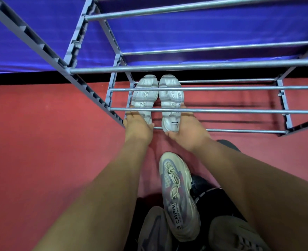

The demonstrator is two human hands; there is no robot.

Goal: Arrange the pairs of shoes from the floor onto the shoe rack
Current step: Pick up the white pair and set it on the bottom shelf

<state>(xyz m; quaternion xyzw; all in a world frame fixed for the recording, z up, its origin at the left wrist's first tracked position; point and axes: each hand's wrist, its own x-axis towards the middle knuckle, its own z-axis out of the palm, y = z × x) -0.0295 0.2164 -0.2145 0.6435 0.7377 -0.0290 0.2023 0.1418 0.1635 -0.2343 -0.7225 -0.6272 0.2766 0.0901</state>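
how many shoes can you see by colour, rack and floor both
white shoes on the shoe rack: 2
lilac-and-cream sneakers on the floor: 2
beige shoe on the floor: 1
total: 5
A dark shape beside the sneakers is too hidden to count.

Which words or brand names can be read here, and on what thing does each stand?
"DESIGN": tab at the heel of the right white shoe; letters before it unclear.
"CAPRO": pale laced sneaker on the floor.
"STAY AT": smaller line below it; the rest blurred.
Fine print along the right white shoe's edge: too small to read.
Left white shoe: nothing readable.
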